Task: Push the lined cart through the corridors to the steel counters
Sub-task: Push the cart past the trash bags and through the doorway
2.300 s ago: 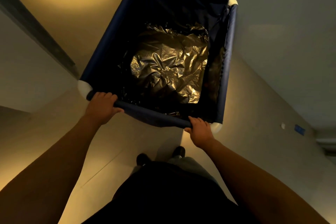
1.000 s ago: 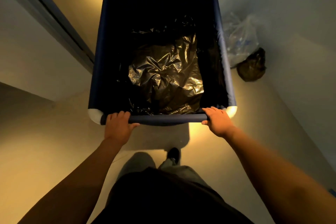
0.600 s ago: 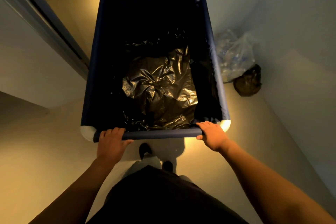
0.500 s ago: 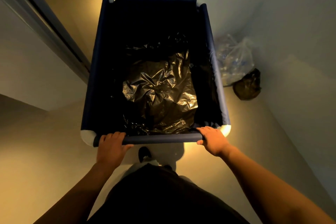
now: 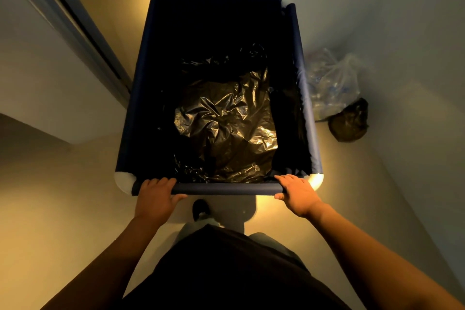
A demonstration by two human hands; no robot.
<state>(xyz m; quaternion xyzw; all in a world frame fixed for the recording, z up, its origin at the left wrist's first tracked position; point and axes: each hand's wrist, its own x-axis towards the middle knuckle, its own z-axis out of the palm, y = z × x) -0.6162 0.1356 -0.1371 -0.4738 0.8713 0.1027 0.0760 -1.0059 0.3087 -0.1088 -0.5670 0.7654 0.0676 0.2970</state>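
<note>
Navy lined cart point(image 5: 226, 189) gripped in our left hand point(image 5: 156, 196) and right hand point(image 5: 297, 194), drifting right risks clipping the clear bag point(image 5: 332, 83) at two o'clock.

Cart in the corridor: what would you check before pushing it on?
1. Grip of left hand on cart rail: ok.
2. Grip of right hand on the rail: ok.
3. The liner sits inside the cart: ok.
4. Room to pass the clear bag and dark bag on the right: cannot tell.
5. Way ahead past the far rim: cannot tell, mostly hidden.
</note>
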